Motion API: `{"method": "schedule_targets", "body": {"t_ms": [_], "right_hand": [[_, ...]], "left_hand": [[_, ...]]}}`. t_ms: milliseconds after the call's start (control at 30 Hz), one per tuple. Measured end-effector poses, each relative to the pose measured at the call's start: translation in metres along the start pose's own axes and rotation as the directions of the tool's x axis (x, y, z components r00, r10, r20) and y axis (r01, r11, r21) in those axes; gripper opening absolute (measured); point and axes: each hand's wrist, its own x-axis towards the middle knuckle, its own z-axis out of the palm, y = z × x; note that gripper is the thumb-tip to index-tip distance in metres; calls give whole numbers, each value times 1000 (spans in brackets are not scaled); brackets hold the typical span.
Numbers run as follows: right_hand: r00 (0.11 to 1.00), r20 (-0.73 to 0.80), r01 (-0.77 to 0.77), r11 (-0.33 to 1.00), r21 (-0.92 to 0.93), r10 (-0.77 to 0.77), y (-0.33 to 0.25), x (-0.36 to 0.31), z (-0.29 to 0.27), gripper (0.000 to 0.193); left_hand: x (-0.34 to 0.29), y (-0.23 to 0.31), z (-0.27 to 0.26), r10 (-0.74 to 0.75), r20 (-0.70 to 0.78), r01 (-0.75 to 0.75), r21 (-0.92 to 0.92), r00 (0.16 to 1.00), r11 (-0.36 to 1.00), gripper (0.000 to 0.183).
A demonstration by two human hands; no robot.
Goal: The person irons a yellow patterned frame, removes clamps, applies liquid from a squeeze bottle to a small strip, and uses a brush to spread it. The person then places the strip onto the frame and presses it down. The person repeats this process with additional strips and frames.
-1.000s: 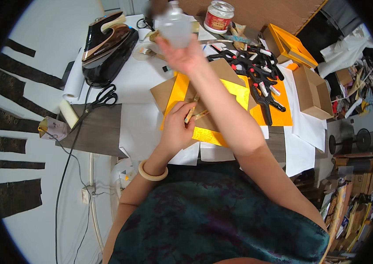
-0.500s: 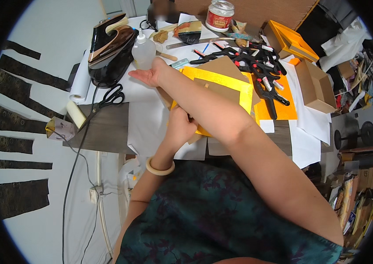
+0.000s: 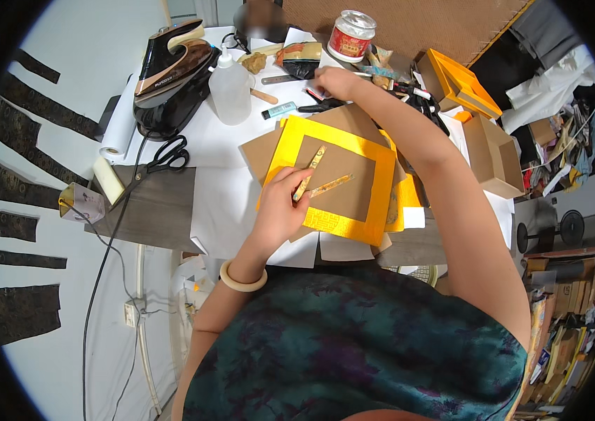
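My left hand (image 3: 282, 203) is closed around a slim, mottled yellow stick (image 3: 317, 160). A second similar stick (image 3: 334, 185) fans out from the same fingers, so the pair makes a V; whether they are joined is hidden. Both lie over a bright yellow square frame (image 3: 380, 184) with a brown board (image 3: 353, 163) showing through its opening. Farther off, my right hand (image 3: 337, 83) bends its fingers down among black spring clamps (image 3: 324, 105), beside a metal ruler (image 3: 278, 80). Those fingertips are partly hidden, and what they grip cannot be made out.
A steam iron (image 3: 174, 81), a clear squeeze bottle (image 3: 229, 91) and black scissors (image 3: 160, 160) stand or lie at left. Behind are a red-labelled jar (image 3: 352, 36) and a teal small box (image 3: 280, 109). Yellow (image 3: 444, 74) and brown (image 3: 497, 154) trays sit at right.
My right arm has swung from across the frame to the clamps farther back and right. The yellow frame and the sticks in my left hand have come into full view.
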Motion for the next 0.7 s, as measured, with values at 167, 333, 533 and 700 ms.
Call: {"method": "schedule_targets", "body": {"t_ms": [167, 333, 533, 700], "right_hand": [[962, -147, 180, 942, -284, -228, 4, 2, -10, 21], [978, -181, -9, 846, -533, -103, 26, -18, -60, 23], [520, -599, -34, 716, 698, 609, -45, -111, -109, 15], [624, -237, 299, 53, 953, 744, -190, -211, -60, 14]], "left_hand": [[0, 2, -3, -16, 7, 16, 15, 1000, 1000, 38], [3, 3, -1, -8, 16, 8, 12, 1000, 1000, 38], [-2, -15, 6, -38, -29, 37, -44, 999, 998, 41], [2, -3, 4, -31, 6, 32, -34, 999, 999, 41]]}}
